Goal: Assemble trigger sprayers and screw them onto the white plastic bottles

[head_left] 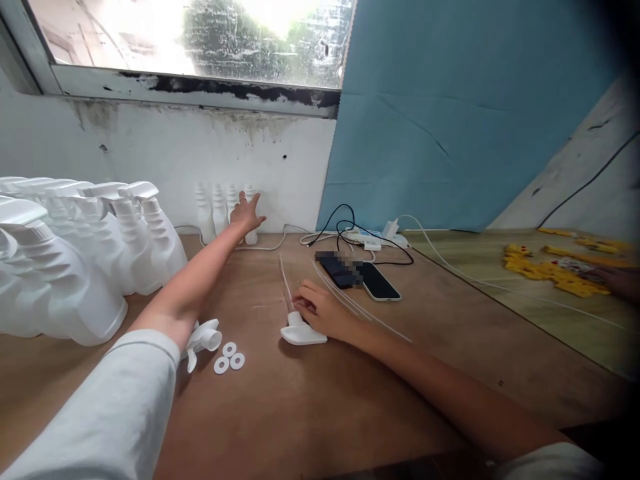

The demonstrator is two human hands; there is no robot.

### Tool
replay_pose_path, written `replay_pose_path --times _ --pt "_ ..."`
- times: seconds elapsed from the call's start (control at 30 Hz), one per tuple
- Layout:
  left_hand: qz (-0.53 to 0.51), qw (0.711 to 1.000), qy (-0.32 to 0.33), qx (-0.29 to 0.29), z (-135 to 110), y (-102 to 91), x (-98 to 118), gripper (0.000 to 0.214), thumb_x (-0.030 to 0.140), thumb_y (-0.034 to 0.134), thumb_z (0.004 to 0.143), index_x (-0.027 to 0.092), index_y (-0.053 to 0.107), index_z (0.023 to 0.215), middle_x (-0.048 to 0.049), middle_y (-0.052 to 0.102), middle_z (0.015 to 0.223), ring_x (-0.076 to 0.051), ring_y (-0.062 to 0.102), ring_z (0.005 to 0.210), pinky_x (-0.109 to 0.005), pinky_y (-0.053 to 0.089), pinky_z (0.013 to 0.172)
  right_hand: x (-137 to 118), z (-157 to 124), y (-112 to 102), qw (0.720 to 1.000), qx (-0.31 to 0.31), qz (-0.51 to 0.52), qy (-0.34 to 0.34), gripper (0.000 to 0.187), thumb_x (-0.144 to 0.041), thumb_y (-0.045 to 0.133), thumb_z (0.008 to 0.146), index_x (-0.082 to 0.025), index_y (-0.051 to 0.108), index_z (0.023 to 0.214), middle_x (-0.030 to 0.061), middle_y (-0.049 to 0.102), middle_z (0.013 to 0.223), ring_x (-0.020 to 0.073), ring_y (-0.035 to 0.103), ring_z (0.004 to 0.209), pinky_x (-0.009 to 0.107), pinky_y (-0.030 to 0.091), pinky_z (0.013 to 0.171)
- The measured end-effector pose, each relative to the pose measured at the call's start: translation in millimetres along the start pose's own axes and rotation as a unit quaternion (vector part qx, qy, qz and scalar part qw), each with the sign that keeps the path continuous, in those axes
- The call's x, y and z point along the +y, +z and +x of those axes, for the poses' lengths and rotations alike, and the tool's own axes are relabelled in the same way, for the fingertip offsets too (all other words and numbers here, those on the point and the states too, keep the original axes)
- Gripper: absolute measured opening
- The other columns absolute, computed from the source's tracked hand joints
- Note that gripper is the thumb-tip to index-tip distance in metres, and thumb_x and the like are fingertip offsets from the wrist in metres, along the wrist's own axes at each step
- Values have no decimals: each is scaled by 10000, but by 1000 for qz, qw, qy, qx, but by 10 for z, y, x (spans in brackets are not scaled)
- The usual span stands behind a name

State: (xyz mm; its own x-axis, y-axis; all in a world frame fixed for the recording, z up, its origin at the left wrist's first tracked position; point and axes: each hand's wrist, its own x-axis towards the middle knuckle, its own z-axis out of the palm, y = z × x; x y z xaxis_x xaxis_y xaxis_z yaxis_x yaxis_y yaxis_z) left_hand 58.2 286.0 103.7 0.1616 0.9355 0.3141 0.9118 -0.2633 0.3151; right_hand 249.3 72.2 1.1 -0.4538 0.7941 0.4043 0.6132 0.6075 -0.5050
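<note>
Pale sleeve (110,400) lies nearest. Left hand (244,216), fingers spread, is at small bottles (205,215) by the wall (295,187); a knock could topple them. Right hand (321,310) curls beside the tube (285,281) of a spray head (303,335) on the table (260,427); grip cannot be told; tugging could loosen it.

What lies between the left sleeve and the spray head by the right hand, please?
In the head view, white spray parts, partly hidden, and three white rings lie between the left sleeve and the spray head.

I wear a pale grey short sleeve (107,407) with a stitched hem; my left hand (245,217) seems to bear a thin ring (243,199).
</note>
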Motion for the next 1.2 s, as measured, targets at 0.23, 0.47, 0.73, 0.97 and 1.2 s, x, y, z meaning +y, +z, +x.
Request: replay_pose_path --times 0.23,0.47,0.73,0.97,1.2 --pt "28 1000 -9 1 178 121 57 657 514 637 800 162 447 1321 -266 263 1457 -415 532 1132 -491 449 904 -152 -3 -298 939 -226 -131 -225 633 132 341 682 -192 614 1153 74 634 1094 169 543 993 293 446 869" --pt "57 987 120 86 -430 -85 140 454 387 539 896 219 375 1284 -192 298 1402 -344 493 1167 -399 493 801 -281 17 -524 987 61 33 -145 225 -185 553 867 -161 601 1086 88 650 1020 178 616 898 307 507 782" --pt "170 925 325 96 -1438 -341 -106 247 301 456 936 258 480 1178 -157 351 1335 -229 619 831 -284 483 507 -933 364 -1564 811 394 351 -253 241 -379 757 747 -207 673 894 -26 597 752 57 518 488 215 371 446" --pt "192 909 349 125 -1653 -361 -63 196 273 431 944 269 526 1115 -136 381 1320 -193 605 796 -264 491 482 -938 395 -1590 817 399 339 -242 243 -356 766 741 -194 658 886 -20 576 724 62 488 467 232 334 441" --pt "90 912 394 62 -1836 -323 21 232 350 545 901 237 487 1095 -116 404 1287 -135 568 705 -245 453 493 -909 485 -1359 863 301 372 -159 202 -379 662 835 -240 634 980 23 630 861 115 564 653 264 423 562"
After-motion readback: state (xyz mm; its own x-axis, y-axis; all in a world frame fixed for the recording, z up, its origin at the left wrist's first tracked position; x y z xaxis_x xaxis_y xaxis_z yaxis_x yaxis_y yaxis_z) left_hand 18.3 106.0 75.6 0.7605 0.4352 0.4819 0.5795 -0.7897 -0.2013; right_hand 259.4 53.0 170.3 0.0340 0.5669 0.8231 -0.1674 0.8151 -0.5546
